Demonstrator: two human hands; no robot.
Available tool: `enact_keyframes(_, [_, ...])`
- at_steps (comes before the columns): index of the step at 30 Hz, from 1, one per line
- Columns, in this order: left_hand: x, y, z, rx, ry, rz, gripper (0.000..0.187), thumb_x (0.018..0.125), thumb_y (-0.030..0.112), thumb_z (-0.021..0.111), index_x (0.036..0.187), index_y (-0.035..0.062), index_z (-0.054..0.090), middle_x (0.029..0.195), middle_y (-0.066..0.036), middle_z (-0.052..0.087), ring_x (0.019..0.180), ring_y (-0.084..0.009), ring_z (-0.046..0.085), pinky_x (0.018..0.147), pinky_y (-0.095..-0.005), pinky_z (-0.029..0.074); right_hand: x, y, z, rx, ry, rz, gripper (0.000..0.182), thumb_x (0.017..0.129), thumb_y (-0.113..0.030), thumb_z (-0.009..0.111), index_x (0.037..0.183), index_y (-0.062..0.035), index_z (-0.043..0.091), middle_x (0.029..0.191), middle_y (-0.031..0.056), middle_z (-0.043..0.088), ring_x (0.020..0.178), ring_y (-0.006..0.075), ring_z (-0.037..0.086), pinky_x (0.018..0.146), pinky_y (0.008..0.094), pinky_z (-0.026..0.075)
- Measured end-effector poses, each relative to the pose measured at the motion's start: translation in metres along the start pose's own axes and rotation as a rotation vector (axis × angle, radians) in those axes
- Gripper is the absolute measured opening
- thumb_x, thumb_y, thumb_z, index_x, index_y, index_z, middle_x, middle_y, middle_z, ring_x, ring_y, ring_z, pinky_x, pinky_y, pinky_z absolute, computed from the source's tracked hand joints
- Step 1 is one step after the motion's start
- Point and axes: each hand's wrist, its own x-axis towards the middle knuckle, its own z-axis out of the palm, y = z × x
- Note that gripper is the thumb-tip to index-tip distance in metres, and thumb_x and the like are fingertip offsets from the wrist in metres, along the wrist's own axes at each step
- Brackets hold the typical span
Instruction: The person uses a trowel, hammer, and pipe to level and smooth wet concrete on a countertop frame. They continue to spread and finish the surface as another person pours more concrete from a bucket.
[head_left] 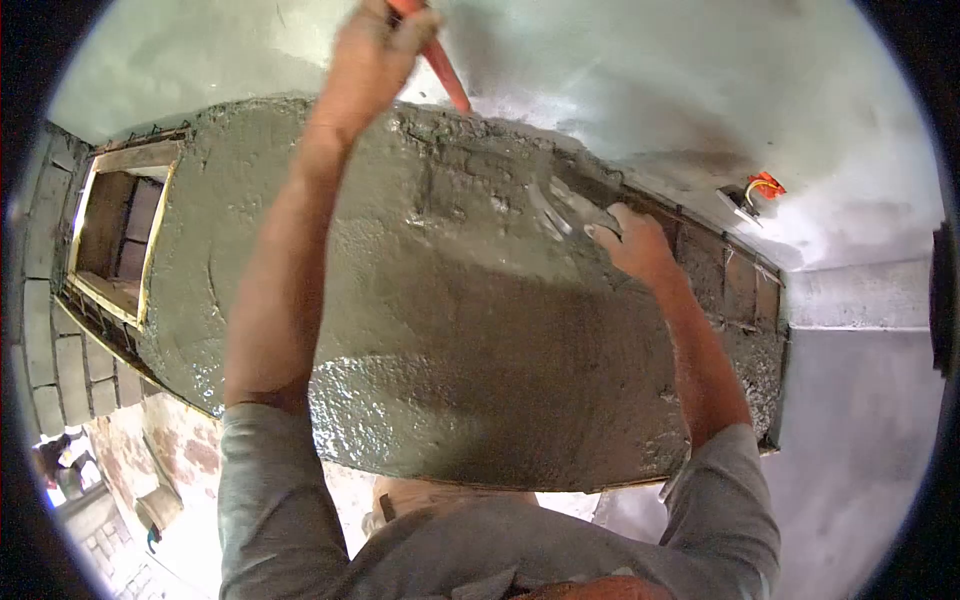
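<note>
A broad slab of wet grey cement spreads in front of me, smooth and shiny near my body and rough along the wall edge. My left hand is raised at the far edge, closed around a long orange-red tapered tool whose tip points down at the slab's wall edge. On the far right part of the slab, my right hand grips a trowel. The trowel's blade is motion-blurred and lies close over the wet surface.
A wooden frame surrounds a rectangular opening at the left end, beside a block wall. The plastered wall runs along the far edge. An orange electrical box with loose wires sits in it. Bare reinforcement shows at the slab's right end.
</note>
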Motion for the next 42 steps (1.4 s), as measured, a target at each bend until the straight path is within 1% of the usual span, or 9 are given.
enact_keyframes(4, [-0.011, 0.028, -0.05, 0.079, 0.041, -0.094, 0.023, 0.092, 0.02, 0.059, 0.104, -0.0001, 0.057, 0.097, -0.011, 0.065, 0.092, -0.0199, 0.065, 0.082, -0.0321, 0.054, 0.021, -0.016, 0.013, -0.027, -0.032, -0.08, 0.045, 0.085, -0.043, 0.062, 0.101, -0.0012, 0.058, 0.082, 0.023, 0.063, 0.075, 0.04, 0.063, 0.067, 0.0465, 0.048])
enact_keyframes(6, [-0.028, 0.029, -0.067, 0.072, 0.042, -0.13, 0.023, 0.092, 0.019, 0.058, 0.105, 0.0, 0.056, 0.097, -0.012, 0.065, 0.092, -0.0197, 0.065, 0.082, -0.0327, 0.054, 0.027, -0.023, 0.019, 0.034, 0.103, -0.34, 0.048, 0.085, -0.048, 0.059, 0.097, -0.0021, 0.058, 0.079, 0.0209, 0.064, 0.075, 0.0393, 0.064, 0.069, 0.0466, 0.05])
enact_keyframes(16, [-0.086, 0.037, -0.085, -0.026, 0.166, -0.335, 0.019, 0.093, 0.019, 0.058, 0.099, 0.001, 0.055, 0.091, -0.009, 0.065, 0.088, -0.0163, 0.064, 0.078, -0.0308, 0.054, 0.055, -0.035, 0.033, -0.216, -0.021, -0.167, 0.049, 0.086, -0.05, 0.056, 0.092, -0.0014, 0.056, 0.077, 0.0189, 0.064, 0.073, 0.0369, 0.064, 0.064, 0.0475, 0.05])
enact_keyframes(21, [-0.088, 0.032, -0.082, -0.083, 0.194, -0.34, 0.019, 0.092, 0.017, 0.059, 0.099, 0.0002, 0.056, 0.093, -0.01, 0.065, 0.089, -0.0176, 0.064, 0.08, -0.0326, 0.054, 0.032, -0.042, 0.028, -0.172, 0.107, -0.593, 0.052, 0.087, -0.051, 0.056, 0.099, -0.0003, 0.057, 0.077, 0.0177, 0.064, 0.069, 0.0344, 0.063, 0.062, 0.0477, 0.049])
enact_keyframes(23, [-0.082, 0.03, -0.071, -0.099, 0.176, -0.325, 0.019, 0.091, 0.017, 0.059, 0.098, -0.0007, 0.056, 0.092, -0.01, 0.065, 0.089, -0.0181, 0.064, 0.08, -0.0321, 0.054, 0.067, -0.032, 0.023, -0.261, -0.157, -0.222, 0.048, 0.087, -0.049, 0.055, 0.093, -0.0016, 0.056, 0.076, 0.019, 0.064, 0.071, 0.0365, 0.065, 0.062, 0.0479, 0.051])
enact_keyframes(30, [-0.027, -0.007, 0.01, 0.07, 0.046, -0.085, 0.025, 0.088, 0.023, 0.062, 0.094, -0.0009, 0.058, 0.085, -0.01, 0.063, 0.08, -0.0167, 0.061, 0.073, -0.0303, 0.05, 0.057, -0.032, 0.01, -0.256, 0.114, -0.078, 0.051, 0.089, -0.05, 0.052, 0.093, 0.0006, 0.056, 0.078, 0.0234, 0.064, 0.076, 0.041, 0.064, 0.068, 0.0502, 0.051])
enact_keyframes(32, [-0.029, -0.017, 0.037, 0.031, 0.023, -0.128, 0.02, 0.085, 0.018, 0.063, 0.09, 0.0014, 0.054, 0.083, -0.016, 0.064, 0.077, -0.0248, 0.063, 0.072, -0.0367, 0.049, 0.031, -0.032, 0.001, -0.212, 0.13, -0.009, 0.051, 0.089, -0.05, 0.051, 0.093, 0.0009, 0.056, 0.079, 0.0243, 0.064, 0.077, 0.0416, 0.064, 0.07, 0.0509, 0.05])
enact_keyframes(33, [-0.032, -0.027, 0.048, -0.04, -0.024, -0.195, 0.024, 0.087, 0.023, 0.064, 0.092, 0.0007, 0.057, 0.08, -0.008, 0.061, 0.075, -0.015, 0.057, 0.068, -0.0308, 0.047, 0.017, -0.03, -0.007, -0.223, 0.183, 0.037, 0.052, 0.089, -0.049, 0.052, 0.095, 0.0018, 0.057, 0.081, 0.0253, 0.064, 0.079, 0.0425, 0.064, 0.072, 0.051, 0.049])
enact_keyframes(42, [-0.032, -0.02, 0.084, -0.017, -0.152, -0.2, 0.018, 0.088, 0.02, 0.062, 0.097, 0.0055, 0.055, 0.078, -0.01, 0.064, 0.072, -0.0198, 0.061, 0.069, -0.0328, 0.048, -0.039, -0.013, -0.054, -0.032, 0.341, 0.081, 0.05, 0.09, -0.041, 0.056, 0.111, 0.0048, 0.056, 0.091, 0.0293, 0.063, 0.087, 0.0448, 0.061, 0.078, 0.0486, 0.047])
